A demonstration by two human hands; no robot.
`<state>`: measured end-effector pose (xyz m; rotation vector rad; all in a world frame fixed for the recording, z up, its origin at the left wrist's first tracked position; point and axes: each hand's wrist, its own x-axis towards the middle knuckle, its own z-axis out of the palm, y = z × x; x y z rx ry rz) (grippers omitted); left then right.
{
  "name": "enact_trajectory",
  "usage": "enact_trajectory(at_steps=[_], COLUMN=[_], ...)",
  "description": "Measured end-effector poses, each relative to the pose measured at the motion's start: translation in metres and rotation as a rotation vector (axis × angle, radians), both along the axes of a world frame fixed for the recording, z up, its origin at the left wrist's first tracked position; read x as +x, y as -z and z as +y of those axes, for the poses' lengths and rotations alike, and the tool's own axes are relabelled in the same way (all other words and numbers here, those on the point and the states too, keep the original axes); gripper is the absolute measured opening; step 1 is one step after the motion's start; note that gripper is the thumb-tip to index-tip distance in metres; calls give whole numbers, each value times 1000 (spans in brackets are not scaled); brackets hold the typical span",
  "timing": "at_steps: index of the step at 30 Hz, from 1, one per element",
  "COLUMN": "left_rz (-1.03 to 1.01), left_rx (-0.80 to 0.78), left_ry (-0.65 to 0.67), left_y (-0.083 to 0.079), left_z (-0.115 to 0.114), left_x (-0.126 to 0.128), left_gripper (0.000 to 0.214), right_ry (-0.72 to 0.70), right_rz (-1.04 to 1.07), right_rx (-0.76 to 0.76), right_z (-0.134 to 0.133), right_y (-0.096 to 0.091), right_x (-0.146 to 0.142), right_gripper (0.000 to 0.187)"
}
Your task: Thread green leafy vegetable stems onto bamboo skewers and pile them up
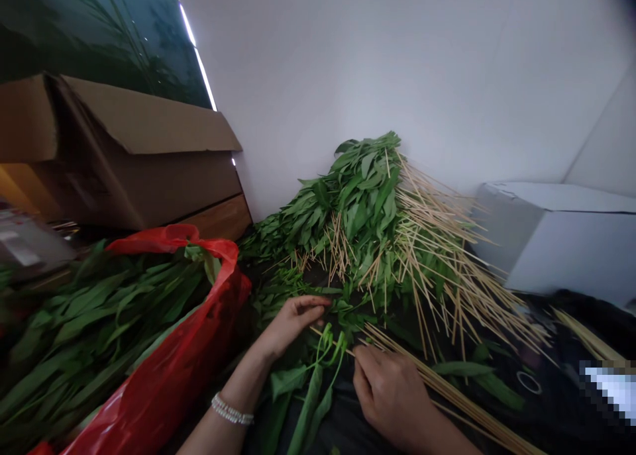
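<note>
My right hand [390, 383] is closed in a pinch round a thin bamboo skewer [348, 351], whose tip points left. Several leafy green stems [325, 355] are bent over the skewer, their long leaves hanging down towards me. My left hand [299, 314], with a beaded bracelet on its wrist, hovers just beyond the skewer's tip. Its fingers reach right, with a gap between thumb and forefinger and nothing visible between them. Loose green leaves [350, 309] lie just beyond both hands. A bundle of bare skewers [462, 402] runs under my right hand and forearm.
A big heap of skewered greens [365, 197] leans against the white wall [397, 57], sticks jutting right. At left, a red plastic bag [199, 349] bulges with leafy greens [109, 322]. An open cardboard box [163, 183] stands behind it. A white box [571, 236] sits right.
</note>
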<state>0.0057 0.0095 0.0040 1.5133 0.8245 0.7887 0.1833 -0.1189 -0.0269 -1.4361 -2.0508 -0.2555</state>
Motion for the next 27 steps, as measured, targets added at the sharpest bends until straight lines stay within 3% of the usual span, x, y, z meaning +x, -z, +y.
enact_trajectory(at_steps=[4,8,10,12,17,22,27], left_rz=[86,390,563,742,927,906,753], left_rx=[27,267,446,557,542,497,459], left_ry=[-47,137,148,76,-40,-8,39], left_y=[-22,-40,-36,-26,5,13,3], left_z=[8,17,20,24,35,54,63], left_x=[1,32,55,77,113,117,101], left_gripper=[33,30,24,20,26,13,10], right_ry=[56,100,111,115,129,121,115], right_rz=[-95,-203,-227,-241,-255,-242,-237], right_rx=[-7,-95,-130,-152,-184,-200,-222], right_z=[2,4,4,3,4,4,3], right_y=[2,5,5,4,2,2,-2], right_x=[0,0,-1,-1,0,0,0], right_gripper=[17,16,16,16,16,16,15])
